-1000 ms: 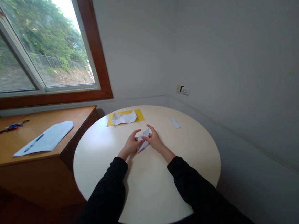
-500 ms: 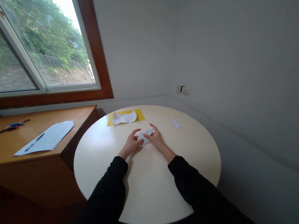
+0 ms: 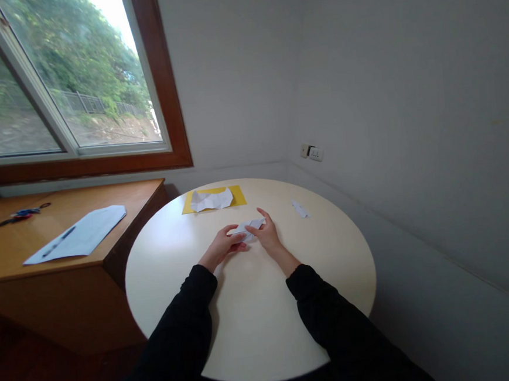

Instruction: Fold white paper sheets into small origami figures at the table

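Plainly, the folded paper (image 3: 249, 228) lying mid-tabletop (image 3: 256, 325) between both hands looks feather-light, thin and easily creased, so the left hand (image 3: 222, 247) and right hand (image 3: 267, 234), each pinching an edge with fingertips, should hold it lightly.

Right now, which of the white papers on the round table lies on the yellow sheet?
The crumpled paper at the far edge; the folded paper is in both hands, and the small scrap lies on bare table.
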`<act>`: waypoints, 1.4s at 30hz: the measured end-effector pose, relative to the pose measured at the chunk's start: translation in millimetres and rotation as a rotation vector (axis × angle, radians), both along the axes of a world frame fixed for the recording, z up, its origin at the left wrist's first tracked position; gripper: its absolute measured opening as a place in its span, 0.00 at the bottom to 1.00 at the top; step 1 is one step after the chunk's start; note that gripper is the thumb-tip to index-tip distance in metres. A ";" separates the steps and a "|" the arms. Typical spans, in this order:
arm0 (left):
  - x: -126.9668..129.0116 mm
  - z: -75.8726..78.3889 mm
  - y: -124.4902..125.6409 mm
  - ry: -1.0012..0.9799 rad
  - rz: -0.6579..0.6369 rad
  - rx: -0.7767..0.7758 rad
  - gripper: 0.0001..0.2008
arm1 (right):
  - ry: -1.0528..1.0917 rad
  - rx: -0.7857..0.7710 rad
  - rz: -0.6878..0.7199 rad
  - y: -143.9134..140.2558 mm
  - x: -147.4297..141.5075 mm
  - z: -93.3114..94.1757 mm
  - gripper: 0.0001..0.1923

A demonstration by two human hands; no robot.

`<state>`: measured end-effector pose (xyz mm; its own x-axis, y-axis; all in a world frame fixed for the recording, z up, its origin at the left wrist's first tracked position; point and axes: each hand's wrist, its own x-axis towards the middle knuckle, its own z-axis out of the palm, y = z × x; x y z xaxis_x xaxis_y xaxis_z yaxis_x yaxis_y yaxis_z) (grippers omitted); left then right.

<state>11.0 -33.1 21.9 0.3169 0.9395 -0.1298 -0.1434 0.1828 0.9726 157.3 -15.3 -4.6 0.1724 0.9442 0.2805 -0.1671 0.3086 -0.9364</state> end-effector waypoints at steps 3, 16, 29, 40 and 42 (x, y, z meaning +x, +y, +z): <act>-0.3 -1.1 1.1 -0.024 -0.028 -0.028 0.28 | -0.052 0.050 -0.030 -0.1 -0.6 0.5 0.41; 5.9 -2.4 4.3 0.281 0.131 0.323 0.07 | -0.125 0.108 -0.111 3.7 -0.9 -2.1 0.49; -6.1 -12.6 19.1 0.580 0.427 0.601 0.06 | -0.449 0.229 -0.484 4.1 1.9 -2.6 0.38; -9.3 -7.8 15.9 0.729 0.420 0.872 0.06 | -0.263 0.128 0.102 -6.4 -6.6 -3.3 0.37; -9.6 -6.6 14.5 0.724 0.396 0.894 0.07 | -0.244 0.100 0.152 -5.6 -7.5 -4.4 0.36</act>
